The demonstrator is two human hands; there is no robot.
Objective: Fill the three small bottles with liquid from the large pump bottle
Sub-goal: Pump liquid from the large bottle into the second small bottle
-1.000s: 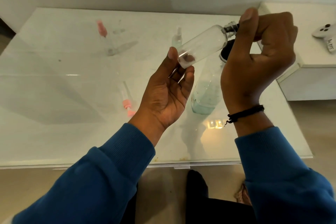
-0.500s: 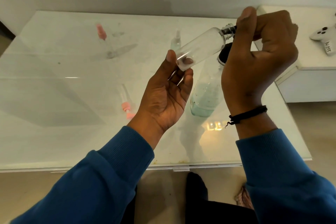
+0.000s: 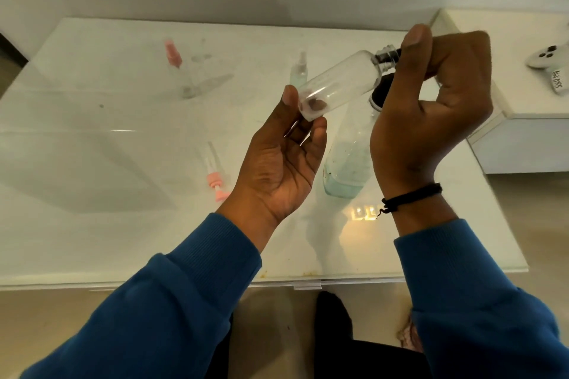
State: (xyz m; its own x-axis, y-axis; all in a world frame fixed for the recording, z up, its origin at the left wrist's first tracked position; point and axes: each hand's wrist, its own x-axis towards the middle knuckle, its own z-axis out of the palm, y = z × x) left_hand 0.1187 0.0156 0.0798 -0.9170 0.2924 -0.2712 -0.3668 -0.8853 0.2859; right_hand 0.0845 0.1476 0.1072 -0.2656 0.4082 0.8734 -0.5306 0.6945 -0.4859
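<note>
While the left hand [image 3: 281,160] pinches the base of a small clear plastic bottle [image 3: 338,83] between thumb and curled fingertips, that bottle is held in the air, tilted with its threaded neck pointing up and to the right, and it looks empty. At the neck, the right hand [image 3: 431,108] has its thumb and curled fingers closed round a dark cap or pump piece [image 3: 392,54]; most of that piece is hidden by the fingers, so whether it is seated on the neck or loose cannot be told. A black cord bracelet [image 3: 411,197] circles the right wrist, and both arms wear blue sleeves [image 3: 184,301]. Below the raised bottle, just left of the right wrist, the large clear bottle [image 3: 349,160] stands on the white glass-topped table [image 3: 92,194], with pale blue-green liquid low in its base and a dark collar at its top. Farther back near the middle of the table stands a small clear spray bottle [image 3: 299,69], holding some pale liquid. At the far left stands another small clear bottle with a pink top [image 3: 174,55]. A loose pink pump head with its clear tube [image 3: 215,175] lies on the table just left of the left wrist. Off to the right, on a separate white cabinet [image 3: 523,101], rests a white game controller [image 3: 551,63].
</note>
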